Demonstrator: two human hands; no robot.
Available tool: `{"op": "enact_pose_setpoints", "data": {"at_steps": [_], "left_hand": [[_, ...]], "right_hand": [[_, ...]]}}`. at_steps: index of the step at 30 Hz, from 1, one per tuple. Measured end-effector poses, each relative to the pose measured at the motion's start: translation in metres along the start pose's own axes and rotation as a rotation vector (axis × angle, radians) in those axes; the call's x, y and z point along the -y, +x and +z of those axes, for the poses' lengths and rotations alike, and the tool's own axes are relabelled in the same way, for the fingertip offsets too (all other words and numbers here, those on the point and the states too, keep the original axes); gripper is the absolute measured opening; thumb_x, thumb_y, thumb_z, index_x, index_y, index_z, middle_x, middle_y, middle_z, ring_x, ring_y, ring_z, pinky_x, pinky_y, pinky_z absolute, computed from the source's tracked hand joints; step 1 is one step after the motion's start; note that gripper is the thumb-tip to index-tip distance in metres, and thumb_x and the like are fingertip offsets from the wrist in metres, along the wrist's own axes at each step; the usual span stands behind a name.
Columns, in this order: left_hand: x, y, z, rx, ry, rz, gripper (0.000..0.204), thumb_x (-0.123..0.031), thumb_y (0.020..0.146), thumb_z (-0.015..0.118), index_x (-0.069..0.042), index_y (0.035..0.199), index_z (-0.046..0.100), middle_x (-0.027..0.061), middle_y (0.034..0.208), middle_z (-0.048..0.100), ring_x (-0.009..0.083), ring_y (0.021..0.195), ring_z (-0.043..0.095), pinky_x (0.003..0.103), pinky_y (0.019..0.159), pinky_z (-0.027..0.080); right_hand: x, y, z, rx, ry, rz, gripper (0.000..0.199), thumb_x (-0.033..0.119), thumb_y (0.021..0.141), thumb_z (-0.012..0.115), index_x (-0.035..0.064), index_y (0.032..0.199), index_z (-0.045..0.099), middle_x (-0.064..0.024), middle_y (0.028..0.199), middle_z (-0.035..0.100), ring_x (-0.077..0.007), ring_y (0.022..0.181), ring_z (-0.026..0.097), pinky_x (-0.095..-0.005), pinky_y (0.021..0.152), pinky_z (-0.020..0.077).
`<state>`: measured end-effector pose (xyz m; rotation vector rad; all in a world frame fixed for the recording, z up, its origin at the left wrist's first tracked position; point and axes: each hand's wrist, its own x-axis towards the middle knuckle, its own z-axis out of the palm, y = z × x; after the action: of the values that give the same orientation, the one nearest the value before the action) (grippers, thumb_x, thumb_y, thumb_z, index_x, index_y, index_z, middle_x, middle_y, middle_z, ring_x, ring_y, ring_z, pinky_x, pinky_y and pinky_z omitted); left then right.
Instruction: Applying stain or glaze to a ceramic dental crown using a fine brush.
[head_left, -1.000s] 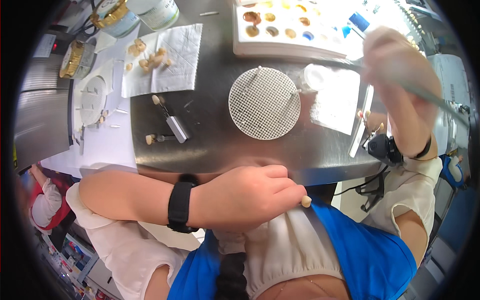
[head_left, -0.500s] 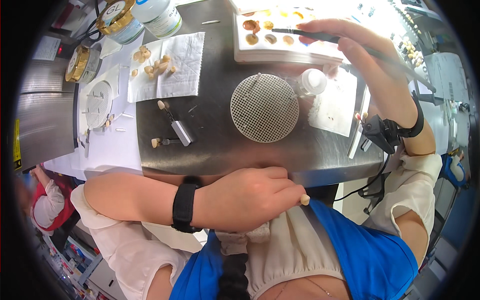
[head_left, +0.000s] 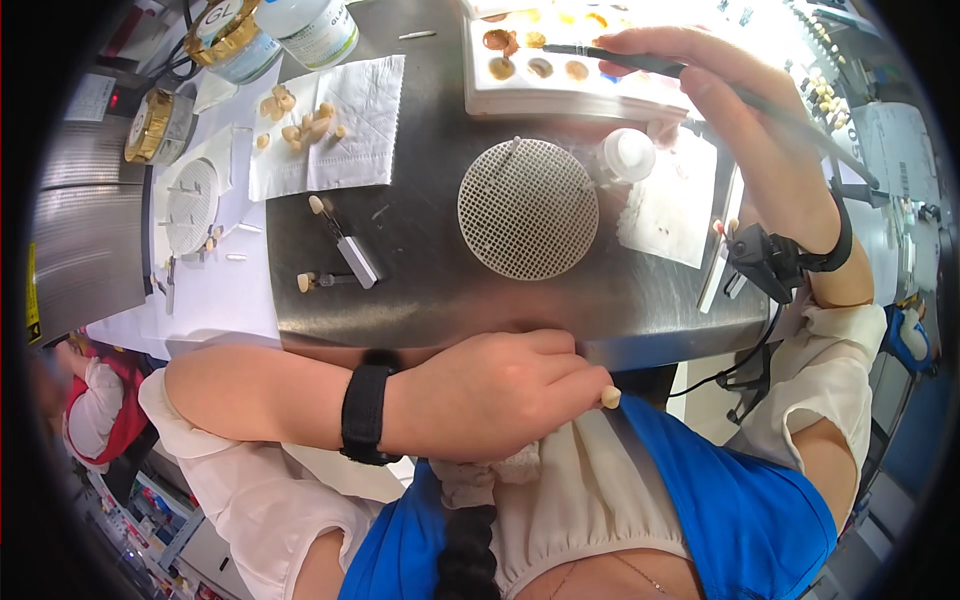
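At the table's near edge, my left hand (head_left: 500,393) is closed, pinching a small cream dental crown (head_left: 610,397) that sticks out past the fingertips. My right hand (head_left: 745,95) grips a thin dark brush (head_left: 650,63) at the far right, its handle slanting back over the wrist. The brush tip is at the wells of a white paint palette (head_left: 560,103), beside a yellow-brown well; whether it touches cannot be made out. Reddish-brown, yellow and tan pastes fill several wells. Strong light washes out the palette's right part.
A round honeycomb tray (head_left: 528,210) lies mid-table beside a small white-lidded jar (head_left: 630,156) and a stained tissue (head_left: 665,215). Several crowns (head_left: 310,128) rest on a white napkin (head_left: 365,140). Left stand a metal holder (head_left: 357,262) and gold-lidded jars (head_left: 163,127).
The brush tip has shifted very slightly over the palette wells. My left hand keeps the crown in the same place. The whole view has tilted a little.
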<state>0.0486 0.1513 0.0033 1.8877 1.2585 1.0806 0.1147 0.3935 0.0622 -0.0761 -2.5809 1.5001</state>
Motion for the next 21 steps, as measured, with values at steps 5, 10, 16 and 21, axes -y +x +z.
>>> {"op": "enact_pose_setpoints", "data": {"at_steps": [5, 10, 16, 21], "left_hand": [[0.0, -0.001, -0.001, 0.025, 0.023, -0.021, 0.009, -0.005, 0.081, 0.054, -0.005, 0.089, 0.056, 0.0035, 0.087, 0.059, 0.0221, 0.072, 0.054, 0.032, 0.062, 0.049], [0.002, -0.002, 0.002, -0.002, -0.014, -0.032, 0.01, -0.004, 0.076, 0.056, -0.005, 0.086, 0.056, 0.0032, 0.086, 0.06, 0.022, 0.069, 0.054, 0.032, 0.06, 0.048], [0.002, -0.001, 0.004, -0.054, -0.013, -0.024, 0.013, -0.002, 0.072, 0.057, -0.005, 0.084, 0.056, 0.0033, 0.084, 0.06, 0.0219, 0.066, 0.054, 0.031, 0.059, 0.048], [0.002, 0.0, 0.003, -0.043, -0.042, -0.036, 0.013, -0.002, 0.071, 0.057, -0.006, 0.084, 0.056, 0.0024, 0.082, 0.059, 0.0215, 0.066, 0.053, 0.031, 0.059, 0.047]], "right_hand": [[0.011, 0.0, -0.002, 0.03, -0.091, -0.129, 0.05, 0.029, 0.087, 0.052, -0.0053, 0.122, 0.049, -0.0173, 0.114, 0.059, -0.0217, 0.109, 0.055, -0.0309, 0.091, 0.044], [0.021, -0.024, -0.005, -0.054, -0.181, -0.242, 0.029, 0.016, 0.086, 0.051, -0.0051, 0.106, 0.05, -0.013, 0.099, 0.057, -0.0198, 0.088, 0.055, -0.0275, 0.072, 0.0415], [0.023, -0.037, 0.002, 0.224, 0.238, -0.517, 0.021, 0.009, 0.072, 0.071, 0.0062, 0.075, 0.05, -0.005, 0.07, 0.057, -0.0113, 0.056, 0.052, -0.0207, 0.047, 0.0394], [0.023, -0.048, 0.008, 0.268, 0.282, -0.512, 0.02, 0.008, 0.072, 0.071, 0.0069, 0.071, 0.051, -0.0054, 0.063, 0.06, -0.0094, 0.044, 0.052, -0.0176, 0.035, 0.0373]]}}
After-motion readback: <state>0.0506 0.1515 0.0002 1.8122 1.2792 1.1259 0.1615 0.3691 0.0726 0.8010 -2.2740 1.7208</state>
